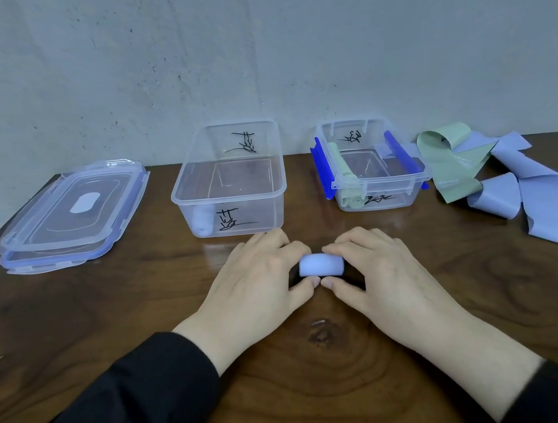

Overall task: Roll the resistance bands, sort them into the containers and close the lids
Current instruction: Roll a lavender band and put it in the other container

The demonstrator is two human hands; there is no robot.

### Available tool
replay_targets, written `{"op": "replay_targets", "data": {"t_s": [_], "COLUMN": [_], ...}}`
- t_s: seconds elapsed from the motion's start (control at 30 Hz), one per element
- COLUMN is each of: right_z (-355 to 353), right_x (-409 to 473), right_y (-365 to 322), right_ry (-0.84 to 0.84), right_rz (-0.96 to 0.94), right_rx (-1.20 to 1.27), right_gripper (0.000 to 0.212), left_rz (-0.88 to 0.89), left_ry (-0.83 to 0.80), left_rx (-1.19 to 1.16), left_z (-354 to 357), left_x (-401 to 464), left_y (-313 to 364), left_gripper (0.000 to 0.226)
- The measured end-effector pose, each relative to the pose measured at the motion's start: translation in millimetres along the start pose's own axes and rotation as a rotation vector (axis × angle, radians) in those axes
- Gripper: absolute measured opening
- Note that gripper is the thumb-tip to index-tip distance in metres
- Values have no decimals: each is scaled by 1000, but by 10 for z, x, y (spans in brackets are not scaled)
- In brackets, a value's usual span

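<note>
Hands together at mid-tabletop: we see the left hand (pixel 261 282) and right hand (pixel 376 270) pinching a rolled blue band (pixel 321 264), thumbs touching beneath it.

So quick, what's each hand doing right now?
Left hand: fingers curled round the rolled blue band, holding its left end.
Right hand: fingers curled round the same roll, holding its right end.
</note>
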State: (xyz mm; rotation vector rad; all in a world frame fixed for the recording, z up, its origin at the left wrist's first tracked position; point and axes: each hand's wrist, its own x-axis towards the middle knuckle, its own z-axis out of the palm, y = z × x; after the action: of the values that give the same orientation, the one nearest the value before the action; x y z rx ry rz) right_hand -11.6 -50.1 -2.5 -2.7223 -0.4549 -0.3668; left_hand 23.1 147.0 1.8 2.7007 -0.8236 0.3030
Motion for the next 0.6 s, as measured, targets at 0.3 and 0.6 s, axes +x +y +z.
{"op": "replay_targets", "data": {"t_s": [0.3, 0.6], "right_z": [-80, -416], "right_x": [61, 343], "right_y": [-20, -318], "right_ry": [-37, -223], "right_rz": [102, 186], "right_rx": [272, 522], "right_gripper": [25, 20], "left_rz": [-79, -25], "left_ry": [33, 56], "left_rx": [-393, -642], "left_z": [-56, -225], "left_x": [-12, -50], "left_y": [-82, -178], "left_gripper": [33, 39]}}
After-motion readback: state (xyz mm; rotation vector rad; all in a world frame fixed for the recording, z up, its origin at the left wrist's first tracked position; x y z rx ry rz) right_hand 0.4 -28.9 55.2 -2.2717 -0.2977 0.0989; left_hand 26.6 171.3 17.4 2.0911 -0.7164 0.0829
